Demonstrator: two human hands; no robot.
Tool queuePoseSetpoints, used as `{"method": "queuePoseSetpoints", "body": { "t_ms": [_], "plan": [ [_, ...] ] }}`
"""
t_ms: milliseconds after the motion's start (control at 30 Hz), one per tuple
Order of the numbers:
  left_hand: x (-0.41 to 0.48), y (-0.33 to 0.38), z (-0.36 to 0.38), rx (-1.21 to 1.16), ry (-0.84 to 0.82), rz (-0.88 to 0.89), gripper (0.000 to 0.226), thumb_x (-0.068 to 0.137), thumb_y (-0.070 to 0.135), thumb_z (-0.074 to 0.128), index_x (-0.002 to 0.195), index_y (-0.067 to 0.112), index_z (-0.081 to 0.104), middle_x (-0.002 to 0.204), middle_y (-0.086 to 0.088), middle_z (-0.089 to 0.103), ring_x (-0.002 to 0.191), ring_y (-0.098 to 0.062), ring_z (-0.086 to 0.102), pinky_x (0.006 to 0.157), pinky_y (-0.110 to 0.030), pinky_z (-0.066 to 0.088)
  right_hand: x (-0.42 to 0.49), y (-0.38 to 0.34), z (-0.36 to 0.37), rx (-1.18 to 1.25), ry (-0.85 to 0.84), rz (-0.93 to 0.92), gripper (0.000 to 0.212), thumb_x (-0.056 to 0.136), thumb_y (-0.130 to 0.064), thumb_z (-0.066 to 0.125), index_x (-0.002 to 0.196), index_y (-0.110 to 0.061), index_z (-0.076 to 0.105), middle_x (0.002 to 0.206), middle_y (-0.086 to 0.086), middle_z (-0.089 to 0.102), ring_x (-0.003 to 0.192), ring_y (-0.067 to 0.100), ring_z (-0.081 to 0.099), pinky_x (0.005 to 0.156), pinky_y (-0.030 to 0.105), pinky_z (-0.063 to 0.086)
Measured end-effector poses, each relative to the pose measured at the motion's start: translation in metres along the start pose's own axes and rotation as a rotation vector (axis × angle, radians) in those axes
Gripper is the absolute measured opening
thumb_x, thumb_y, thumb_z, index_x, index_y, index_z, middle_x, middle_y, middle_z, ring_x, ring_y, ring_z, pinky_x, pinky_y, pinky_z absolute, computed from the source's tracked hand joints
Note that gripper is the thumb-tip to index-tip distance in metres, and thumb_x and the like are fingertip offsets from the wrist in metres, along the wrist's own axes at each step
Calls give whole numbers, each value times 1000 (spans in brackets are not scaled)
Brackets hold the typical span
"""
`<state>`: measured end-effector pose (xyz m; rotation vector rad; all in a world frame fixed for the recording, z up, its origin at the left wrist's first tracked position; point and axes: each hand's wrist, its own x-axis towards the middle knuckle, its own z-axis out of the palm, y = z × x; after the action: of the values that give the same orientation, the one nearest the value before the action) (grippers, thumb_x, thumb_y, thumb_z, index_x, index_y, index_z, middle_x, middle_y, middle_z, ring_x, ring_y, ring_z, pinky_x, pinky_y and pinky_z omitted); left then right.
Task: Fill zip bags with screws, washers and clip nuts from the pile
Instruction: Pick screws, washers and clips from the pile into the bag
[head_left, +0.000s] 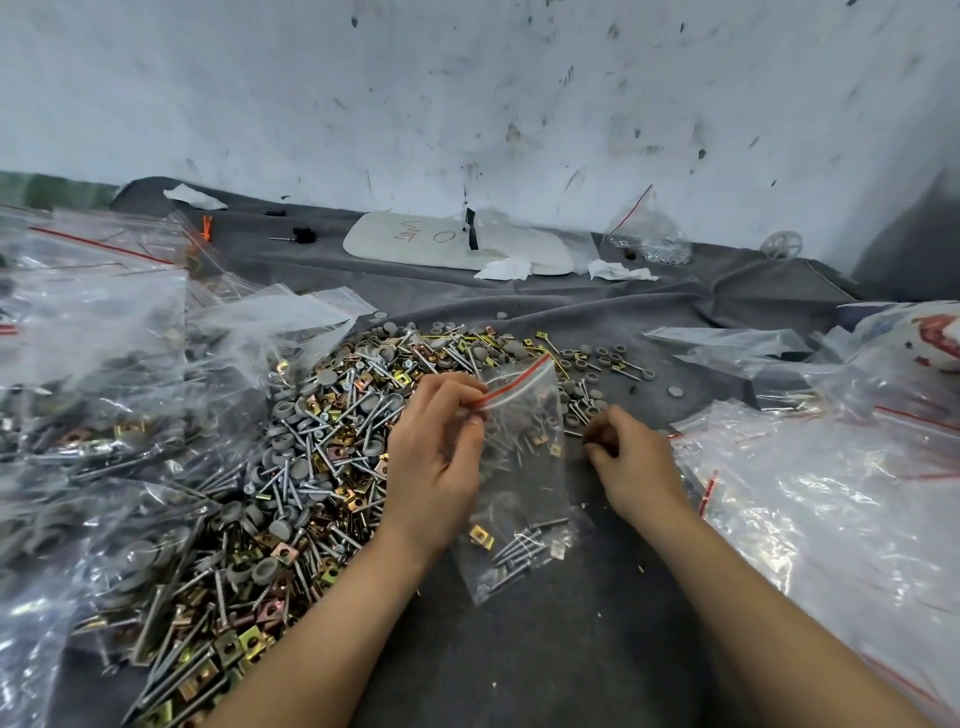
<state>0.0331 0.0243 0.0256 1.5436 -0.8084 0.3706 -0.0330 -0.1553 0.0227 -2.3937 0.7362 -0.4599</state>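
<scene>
My left hand (441, 452) pinches the red zip strip of a clear zip bag (524, 467) and holds it upright over the grey cloth. Several screws and a yellow clip nut (480, 536) lie in the bag's bottom. My right hand (628, 457) rests just right of the bag, fingers curled shut over small dark pieces that I cannot make out. The pile (322, 441) of screws, grey washers and brass-coloured clip nuts spreads to the left of and behind my hands.
Filled zip bags (88, 364) are heaped at the left. Empty clear bags (831, 493) lie at the right. A white panel (447, 244), crumpled tissues and a bag of metal parts (649, 234) sit by the scuffed back wall.
</scene>
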Motion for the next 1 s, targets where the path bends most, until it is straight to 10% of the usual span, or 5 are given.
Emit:
{"method": "queuePoseSetpoints", "body": {
  "t_ms": [267, 633, 767, 1000],
  "plan": [
    [-2, 0, 4, 127, -127, 112, 25, 82, 21, 49, 85, 4, 67, 103, -4, 59, 94, -3, 53, 83, -7, 40, -13, -43, -44, 348, 310, -256, 27, 84, -6, 67, 78, -29, 56, 80, -12, 63, 78, 4, 60, 70, 15, 46],
    [-5, 8, 1, 82, -156, 211, 22, 81, 16, 51, 81, 0, 66, 106, -10, 60, 100, -12, 58, 83, -22, 47, -27, -60, -47, 322, 149, -386, 13, 82, -11, 71, 88, -23, 69, 101, -9, 66, 108, 16, 55, 93, 38, 44],
    [-3, 9, 1, 51, -92, 184, 22, 81, 14, 48, 80, -1, 65, 104, -10, 61, 100, -14, 58, 84, -22, 46, -20, -49, -47, 506, 272, -296, 16, 89, -11, 62, 91, -26, 68, 96, -6, 67, 90, 5, 61, 79, 18, 47],
    [-4, 6, 1, -14, 61, 115, 24, 82, 15, 45, 81, -2, 61, 102, -10, 61, 97, -15, 59, 81, -28, 48, -5, -12, -4, -83, -20, -147, 19, 89, -9, 62, 107, -10, 68, 106, 6, 64, 99, 23, 59, 83, 27, 44]
  ]
}}
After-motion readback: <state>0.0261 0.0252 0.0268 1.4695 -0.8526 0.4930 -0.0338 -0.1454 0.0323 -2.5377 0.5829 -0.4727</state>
